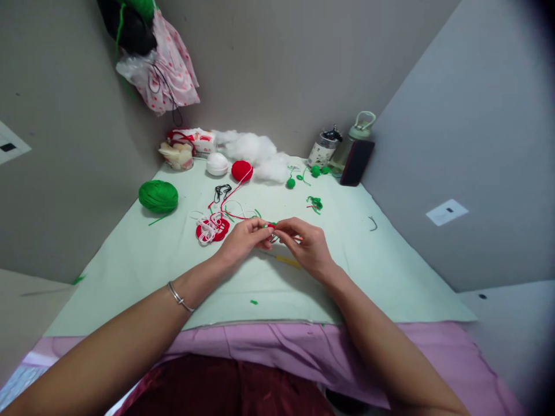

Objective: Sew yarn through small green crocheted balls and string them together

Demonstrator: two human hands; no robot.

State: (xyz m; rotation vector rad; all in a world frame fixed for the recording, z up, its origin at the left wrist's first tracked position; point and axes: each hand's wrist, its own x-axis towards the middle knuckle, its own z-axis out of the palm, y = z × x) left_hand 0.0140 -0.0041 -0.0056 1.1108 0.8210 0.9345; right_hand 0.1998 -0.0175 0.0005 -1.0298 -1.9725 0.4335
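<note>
Over the middle of the table my left hand (243,240) and my right hand (310,245) meet fingertip to fingertip. Pinched between them is a small red and green yarn piece (271,226), mostly covered by my fingers. A red strand runs from the left toward it. Below my right hand lies a thin tool with a yellow handle (287,262), which looks like a crochet hook. Left of my hands, loose white yarn (211,226) is heaped on a red yarn coil (224,230).
A green yarn ball (158,196) sits at left. Toward the back are a white yarn ball (217,164), a red yarn ball (241,171) and fluffy white stuffing (251,147). A phone (358,163) leans against a bottle (361,128) at back right, near green yarn scraps (315,203).
</note>
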